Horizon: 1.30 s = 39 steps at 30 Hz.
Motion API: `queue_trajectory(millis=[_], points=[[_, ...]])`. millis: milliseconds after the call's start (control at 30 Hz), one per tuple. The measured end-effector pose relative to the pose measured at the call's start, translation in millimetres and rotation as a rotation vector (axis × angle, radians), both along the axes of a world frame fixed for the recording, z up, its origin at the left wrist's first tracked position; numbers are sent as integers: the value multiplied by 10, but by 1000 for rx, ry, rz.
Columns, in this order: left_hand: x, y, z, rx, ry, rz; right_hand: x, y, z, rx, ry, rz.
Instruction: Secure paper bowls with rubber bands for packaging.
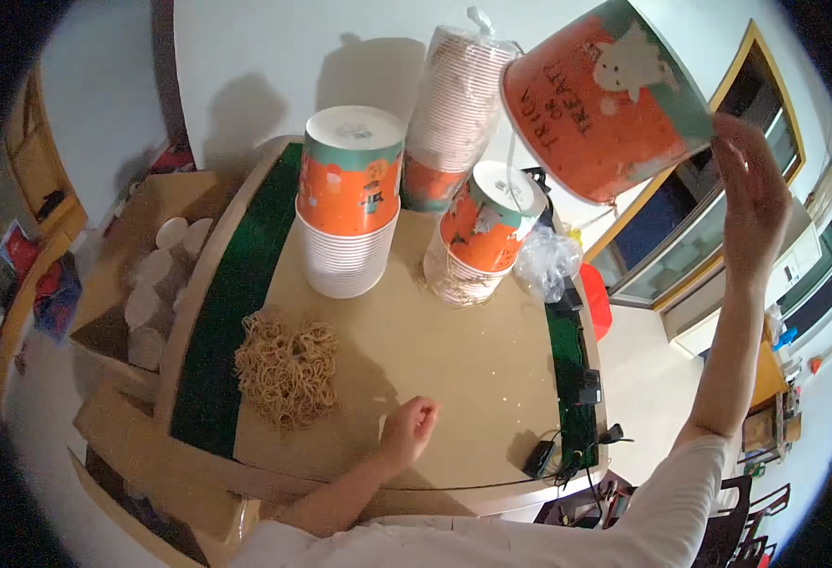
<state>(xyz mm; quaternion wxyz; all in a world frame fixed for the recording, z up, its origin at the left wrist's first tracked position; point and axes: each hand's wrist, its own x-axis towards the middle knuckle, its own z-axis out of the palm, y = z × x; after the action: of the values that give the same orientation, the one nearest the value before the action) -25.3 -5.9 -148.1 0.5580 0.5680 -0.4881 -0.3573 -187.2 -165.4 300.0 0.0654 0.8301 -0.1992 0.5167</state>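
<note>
- Tan, matte bench point(454, 379) top with dark green strips down both long sides; power adapters and cables lie at its near right edge.
- Left hand point(408, 426) rests on the bench near the front edge, fingers curled into a loose fist; nothing visibly in it, though the curl could hide something small.
- Heap of rubber bands point(288, 369), beige and tangled, lies just left of that hand, within easy reach.
- Mid-bench: two stacks of paper cups sit mouth-down, an upright one point(351, 204) and a leaning one point(482, 237); nested for compactness, glossy orange print with teal rims.
- Behind them a taller stack in a clear plastic sleeve point(454, 114), knotted on top, leans right.
- Right hand point(752, 204) is raised high, fingers spread open along the rim of a single orange paper cup point(610, 104), tilted so its side faces the camera, probably for inspection.
- Cardboard box point(151, 275) of white lids sits left of the bench.
</note>
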Motion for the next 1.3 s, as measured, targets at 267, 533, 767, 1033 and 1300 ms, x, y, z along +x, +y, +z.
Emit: queue_trajectory(millis=[267,533,767,1033,1300], points=[[13,56,243,-7,10,-73,383,-322,-317,245,164,266],[-24,53,180,-6,48,30,354,-890,-636,316,210,227],[13,56,225,31,24,-28,284,-1308,-1006,303,287,115],[29,58,275,89,42,-69,418,-1377,-1055,23,380,-4],[82,18,396,133,22,-112,1084,-916,-772,103,224,-14]])
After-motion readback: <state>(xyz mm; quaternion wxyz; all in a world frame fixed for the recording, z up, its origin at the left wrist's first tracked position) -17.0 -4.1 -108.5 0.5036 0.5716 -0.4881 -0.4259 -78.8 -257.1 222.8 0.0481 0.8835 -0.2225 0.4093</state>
